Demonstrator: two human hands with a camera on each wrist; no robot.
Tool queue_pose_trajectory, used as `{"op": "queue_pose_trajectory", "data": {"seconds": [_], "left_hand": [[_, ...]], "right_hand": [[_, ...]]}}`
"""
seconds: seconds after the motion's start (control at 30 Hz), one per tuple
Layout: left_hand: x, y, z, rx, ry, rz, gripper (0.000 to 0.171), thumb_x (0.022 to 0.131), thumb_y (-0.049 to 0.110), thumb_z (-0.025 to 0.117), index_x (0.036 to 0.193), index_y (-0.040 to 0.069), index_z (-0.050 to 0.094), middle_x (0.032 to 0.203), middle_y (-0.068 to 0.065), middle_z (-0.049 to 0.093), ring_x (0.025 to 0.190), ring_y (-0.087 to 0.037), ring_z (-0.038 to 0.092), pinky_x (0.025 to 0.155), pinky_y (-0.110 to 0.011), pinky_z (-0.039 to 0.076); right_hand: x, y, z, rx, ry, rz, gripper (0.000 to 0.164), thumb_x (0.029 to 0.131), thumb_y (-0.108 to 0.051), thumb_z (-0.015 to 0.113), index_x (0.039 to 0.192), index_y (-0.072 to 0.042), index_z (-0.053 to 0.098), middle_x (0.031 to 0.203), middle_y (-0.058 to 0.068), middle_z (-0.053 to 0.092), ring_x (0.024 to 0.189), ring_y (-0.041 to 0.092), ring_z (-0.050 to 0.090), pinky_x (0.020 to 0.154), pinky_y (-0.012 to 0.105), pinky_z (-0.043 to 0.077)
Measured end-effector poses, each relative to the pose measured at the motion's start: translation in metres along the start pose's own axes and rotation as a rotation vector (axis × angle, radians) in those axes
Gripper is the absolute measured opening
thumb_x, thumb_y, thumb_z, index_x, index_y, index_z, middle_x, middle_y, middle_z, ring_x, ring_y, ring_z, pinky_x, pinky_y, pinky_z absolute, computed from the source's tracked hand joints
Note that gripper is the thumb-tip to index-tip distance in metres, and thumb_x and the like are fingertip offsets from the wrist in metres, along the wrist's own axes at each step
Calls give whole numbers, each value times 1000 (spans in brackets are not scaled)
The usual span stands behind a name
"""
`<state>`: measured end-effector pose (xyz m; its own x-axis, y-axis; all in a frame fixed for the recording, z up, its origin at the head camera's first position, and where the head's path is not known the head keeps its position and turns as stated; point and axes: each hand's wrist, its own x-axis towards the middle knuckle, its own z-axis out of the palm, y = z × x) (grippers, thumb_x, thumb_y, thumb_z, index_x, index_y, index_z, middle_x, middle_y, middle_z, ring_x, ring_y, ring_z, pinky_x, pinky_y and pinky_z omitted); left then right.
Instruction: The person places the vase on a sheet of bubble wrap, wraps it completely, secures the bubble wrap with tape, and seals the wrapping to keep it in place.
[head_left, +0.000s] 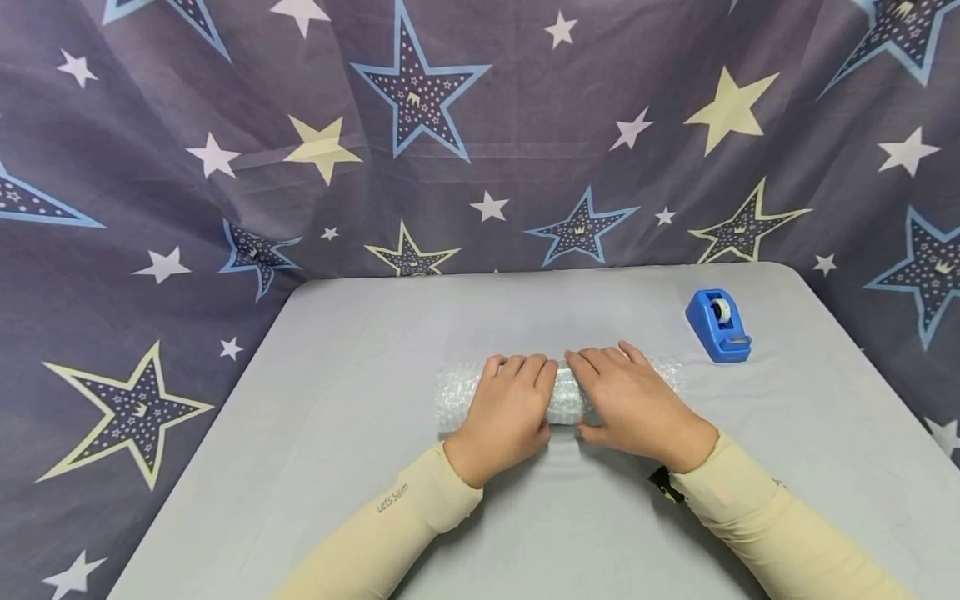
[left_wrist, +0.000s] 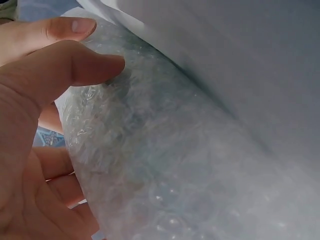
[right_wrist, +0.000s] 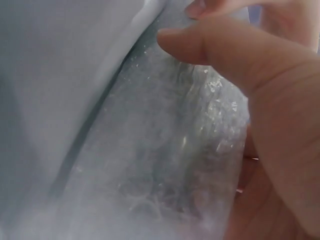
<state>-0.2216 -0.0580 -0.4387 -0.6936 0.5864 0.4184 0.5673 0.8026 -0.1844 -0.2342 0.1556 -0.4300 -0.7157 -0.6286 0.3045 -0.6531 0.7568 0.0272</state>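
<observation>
A roll of clear bubble wrap lies crosswise on the grey-covered table, its two ends sticking out past the hands. My left hand grips it left of the middle, fingers over the far side and thumb on the near side. Just to the right, my right hand grips it in the same way. A short stretch of the roll shows between the hands. Close up in the left wrist view, the thumb presses on the bubble wrap; the right wrist view shows the other thumb on the bubble wrap. Whatever is inside is hidden.
A blue tape dispenser with a roll of tape stands at the back right of the table. Behind the table and along its sides hangs a dark curtain printed with stars.
</observation>
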Motion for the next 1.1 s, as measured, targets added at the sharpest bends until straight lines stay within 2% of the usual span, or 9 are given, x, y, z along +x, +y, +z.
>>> {"op": "queue_pose_trajectory", "data": {"seconds": [0.43,0.7,1.1], "left_hand": [[1,-4,3,-39,-31,-26,74,69,28,77,138,6,59,131,-4,65,112,-24,65,95,-44,44],[1,-5,5,-34,-33,-25,75,70,29,74,140,5,59,133,-4,65,113,-24,64,97,-44,44],[1,-7,5,-27,-58,-21,88,67,29,86,145,5,53,137,-6,63,118,-26,62,102,-49,43]], "right_hand": [[1,-2,-5,10,15,-27,104,65,-47,93,147,0,51,142,14,59,131,35,56,113,67,36],[1,-5,0,1,9,3,106,63,-45,95,148,0,50,142,14,60,132,35,56,114,66,34],[3,-2,6,7,21,21,105,63,-44,95,148,-2,50,141,13,61,132,34,56,114,67,33]]}}
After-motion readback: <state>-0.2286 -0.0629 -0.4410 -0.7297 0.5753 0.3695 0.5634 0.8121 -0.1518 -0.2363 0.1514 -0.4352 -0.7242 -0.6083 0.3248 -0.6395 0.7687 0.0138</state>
